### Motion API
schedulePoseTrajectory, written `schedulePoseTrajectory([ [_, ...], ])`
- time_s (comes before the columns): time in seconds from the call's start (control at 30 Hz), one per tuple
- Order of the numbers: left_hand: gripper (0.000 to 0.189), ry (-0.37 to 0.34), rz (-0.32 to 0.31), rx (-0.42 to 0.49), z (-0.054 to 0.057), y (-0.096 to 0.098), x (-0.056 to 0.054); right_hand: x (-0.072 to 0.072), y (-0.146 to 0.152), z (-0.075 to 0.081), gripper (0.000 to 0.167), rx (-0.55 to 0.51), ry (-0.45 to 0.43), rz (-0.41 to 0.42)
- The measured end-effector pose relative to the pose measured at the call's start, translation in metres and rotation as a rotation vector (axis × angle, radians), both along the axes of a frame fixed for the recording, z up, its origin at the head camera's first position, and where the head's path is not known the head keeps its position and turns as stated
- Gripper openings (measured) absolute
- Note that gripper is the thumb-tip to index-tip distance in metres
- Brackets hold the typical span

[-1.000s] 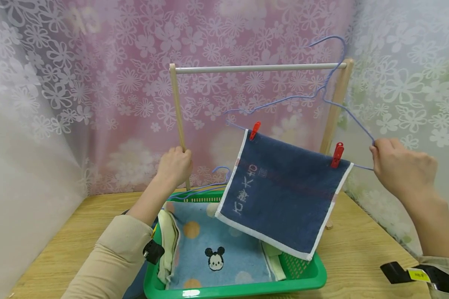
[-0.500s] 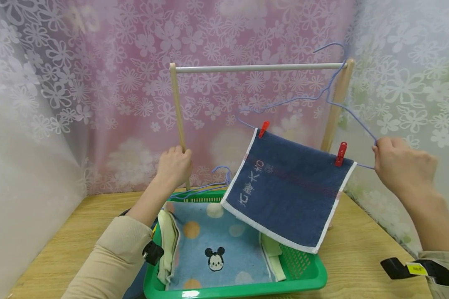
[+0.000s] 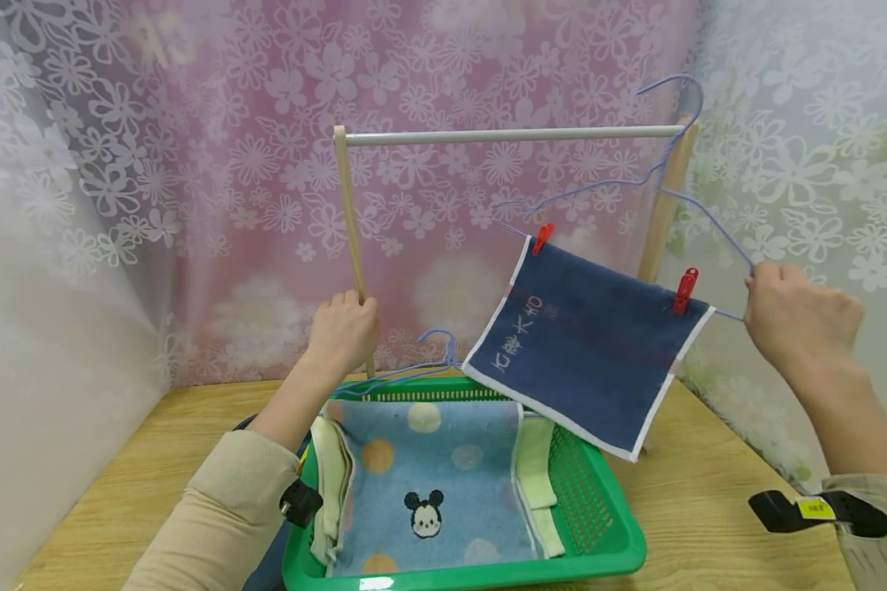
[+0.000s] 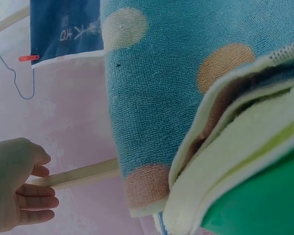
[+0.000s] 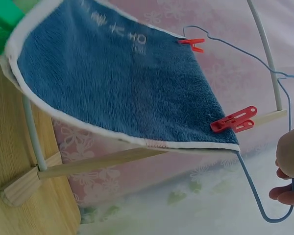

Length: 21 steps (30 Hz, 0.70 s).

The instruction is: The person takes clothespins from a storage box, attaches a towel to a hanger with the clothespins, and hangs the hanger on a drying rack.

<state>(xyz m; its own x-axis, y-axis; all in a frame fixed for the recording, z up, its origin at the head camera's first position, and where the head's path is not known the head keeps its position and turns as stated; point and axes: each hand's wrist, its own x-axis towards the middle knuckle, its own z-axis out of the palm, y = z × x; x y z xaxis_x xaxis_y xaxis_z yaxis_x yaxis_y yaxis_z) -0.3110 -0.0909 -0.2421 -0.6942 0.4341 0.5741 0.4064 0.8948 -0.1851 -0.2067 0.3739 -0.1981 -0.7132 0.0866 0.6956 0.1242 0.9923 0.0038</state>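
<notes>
My right hand [image 3: 806,316] grips the right corner of a blue wire hanger [image 3: 710,215], whose hook stands in front of the rack's right end. A navy towel [image 3: 591,345] with white edging hangs tilted from the hanger's lower bar. Two red clothespins [image 3: 685,290] fasten it there; both show in the right wrist view too, one clothespin [image 5: 233,120] close to the hand. On the left, my left hand [image 3: 343,330] holds the wooden left post [image 3: 351,213] of the drying rack. In the left wrist view its fingers [image 4: 36,201] curl around that post.
Below stands a green basket [image 3: 628,533] with a blue dotted towel [image 3: 429,460] and pale yellow towels [image 3: 535,464]. Several blue hangers [image 3: 438,336] lean at its back left. The rack's metal rail [image 3: 510,136] spans above the wooden table [image 3: 710,492].
My right hand has shifted slightly right and up with the hanger and navy towel, so the towel uncovers more of the basket. The left hand stays on the post.
</notes>
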Motion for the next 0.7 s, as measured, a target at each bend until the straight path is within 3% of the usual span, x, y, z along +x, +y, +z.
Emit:
schedulePoseTrajectory([
  [0.7,0.020,-0.003,-0.013,0.012,-0.0012,-0.0007,-0.0011,-0.0099,0.0020,0.0020,0.024,-0.061,-0.100,-0.031],
])
